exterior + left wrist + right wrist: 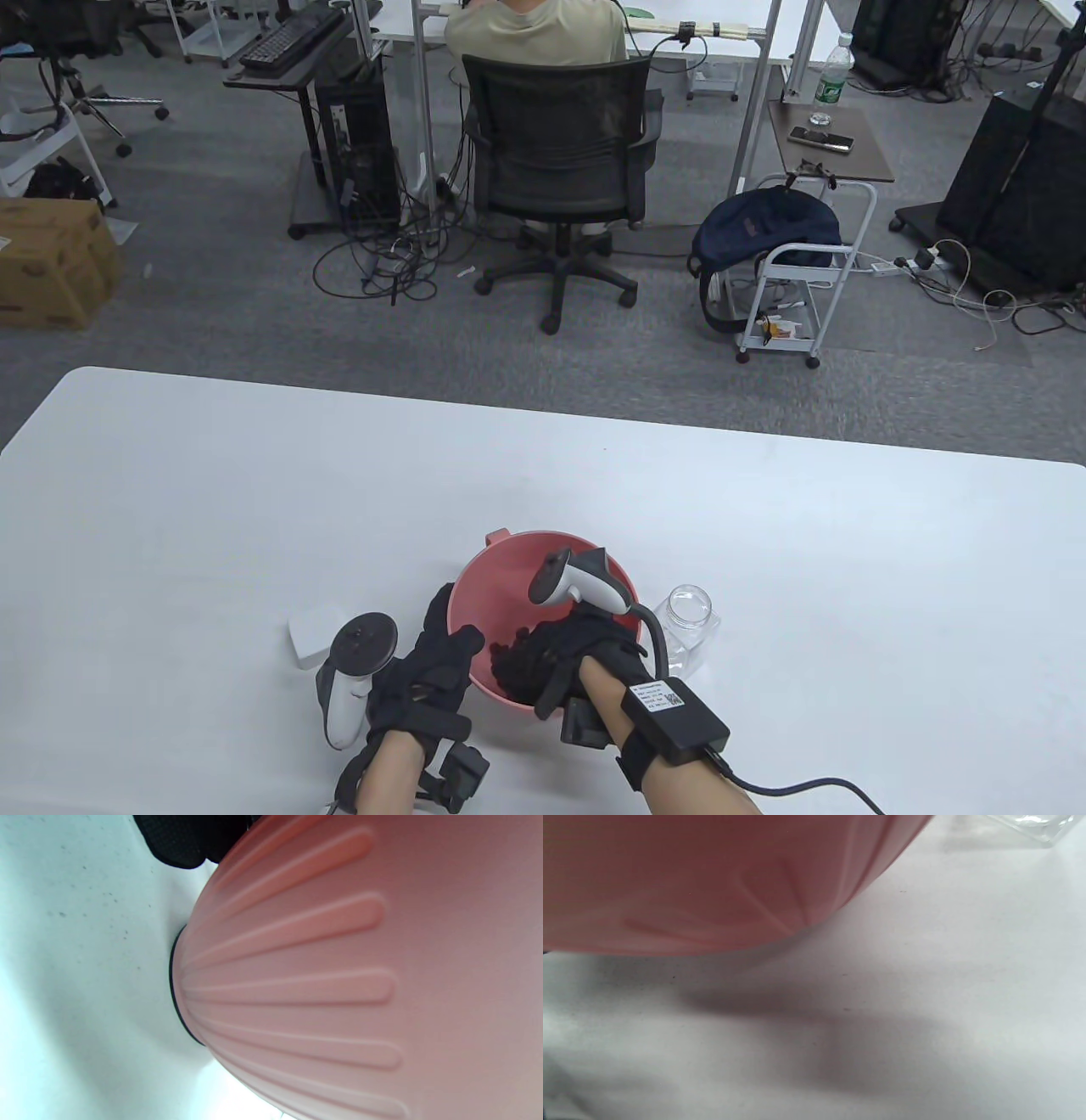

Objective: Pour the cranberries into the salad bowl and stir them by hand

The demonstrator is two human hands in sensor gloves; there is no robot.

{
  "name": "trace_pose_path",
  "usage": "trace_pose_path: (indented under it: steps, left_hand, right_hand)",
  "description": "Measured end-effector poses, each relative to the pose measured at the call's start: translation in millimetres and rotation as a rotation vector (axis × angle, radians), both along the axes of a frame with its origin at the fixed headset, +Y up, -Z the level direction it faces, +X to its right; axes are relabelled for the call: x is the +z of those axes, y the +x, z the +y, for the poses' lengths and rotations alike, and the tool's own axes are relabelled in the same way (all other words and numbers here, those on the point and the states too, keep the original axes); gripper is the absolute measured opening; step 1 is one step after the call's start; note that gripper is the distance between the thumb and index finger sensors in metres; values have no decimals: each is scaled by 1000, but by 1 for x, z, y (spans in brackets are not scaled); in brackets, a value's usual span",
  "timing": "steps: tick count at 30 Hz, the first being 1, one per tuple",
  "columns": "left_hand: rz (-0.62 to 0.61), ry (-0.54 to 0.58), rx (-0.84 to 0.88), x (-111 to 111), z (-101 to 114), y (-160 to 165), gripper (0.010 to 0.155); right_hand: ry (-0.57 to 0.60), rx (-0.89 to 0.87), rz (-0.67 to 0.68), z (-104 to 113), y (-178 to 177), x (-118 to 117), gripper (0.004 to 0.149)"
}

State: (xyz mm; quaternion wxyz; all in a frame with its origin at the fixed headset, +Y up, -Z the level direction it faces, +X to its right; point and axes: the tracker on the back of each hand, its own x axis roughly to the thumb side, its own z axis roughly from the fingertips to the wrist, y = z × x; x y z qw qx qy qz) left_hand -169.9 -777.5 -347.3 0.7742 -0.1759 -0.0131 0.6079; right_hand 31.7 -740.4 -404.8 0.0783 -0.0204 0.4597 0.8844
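Note:
A pink ribbed salad bowl point(543, 552) stands near the table's front edge; its outer wall fills the left wrist view point(318, 963) and the top of the right wrist view point(691, 878). Dark cranberries point(520, 633) lie in its bottom. My left hand point(450, 637) grips the bowl's left rim, with a black gloved fingertip point(182, 840) against the outside wall. My right hand point(530, 666) is down inside the bowl, its fingers reaching loosely into the cranberries and merging with them. An empty clear jar point(691, 624) stands just right of the bowl, its edge showing at the corner point(1031, 823).
A white lid point(310, 637) lies on the table left of my left hand. The white table point(254, 509) stretches wide to the left, right and back. Beyond it is an office floor with a person seated in a chair point(556, 153), a cart and cables.

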Motion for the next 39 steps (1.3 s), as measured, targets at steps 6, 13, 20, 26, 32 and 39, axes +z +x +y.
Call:
trace_pose_path:
  steps: [6,13,20,26,32,39]
  left_hand:
    - [0,-1,1,0,0,0,73]
    - [0,-1,2,0,0,0,73]
    - [0,-4,6,0,0,0,74]
    - [1,-4,7,0,0,0,74]
    - [0,-4,7,0,0,0,74]
    - [-5,-3,10,0,-1,0,73]
  right_hand:
    - [-3,4,25,0,-1,-1,56]
    - [11,-22,58,0,-3,-1,65]
    - [33,-59,73,1,-5,-2,71]
    - [48,-84,79,0,-5,-3,75]
    - [50,-77,84,-1,-5,-3,78]
    - [28,-3,78,-4,-6,-1,79]
